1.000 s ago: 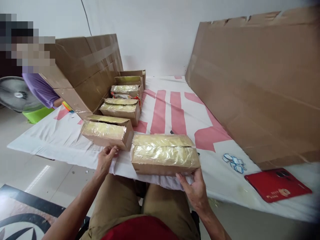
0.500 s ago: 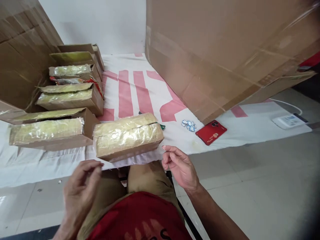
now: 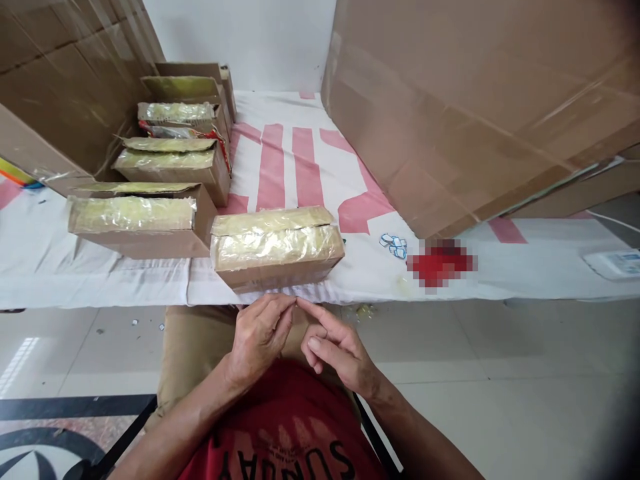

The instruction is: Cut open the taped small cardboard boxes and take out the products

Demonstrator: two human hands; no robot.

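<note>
1. Hands together at the table's edge: we hold our left hand (image 3: 263,330) with its fingers bent and bunched near the thumb, its tips meeting the outstretched index finger of our right hand (image 3: 340,350).
2. The right hand's other fingers are curled in, the thumb lying over them. Whether anything small is pinched at the meeting point, we cannot tell.
3. Just ahead of our hands, at 12 o'clock, the nearest carton (image 3: 277,250) sits on the cloth-covered table (image 3: 375,287), its top wrapped in shiny clear tape over yellow; both hands are apart from it.
4. At 10 o'clock we see a second taped carton (image 3: 140,233), set beside the first.
5. Toward 11 o'clock, more cartons (image 3: 170,160) stand in a row leading to the wall, a red-edged packet (image 3: 185,133) among them.
6. A tall cardboard box (image 3: 65,80) rises between 10 and 11 o'clock; a large cardboard panel (image 3: 450,100) fills 1 o'clock.
7. Between 1 and 2 o'clock we find small blue-edged pieces (image 3: 394,245) clustered on the cloth. A blurred red object (image 3: 443,265) lies at 2 o'clock, just beside them.
</note>
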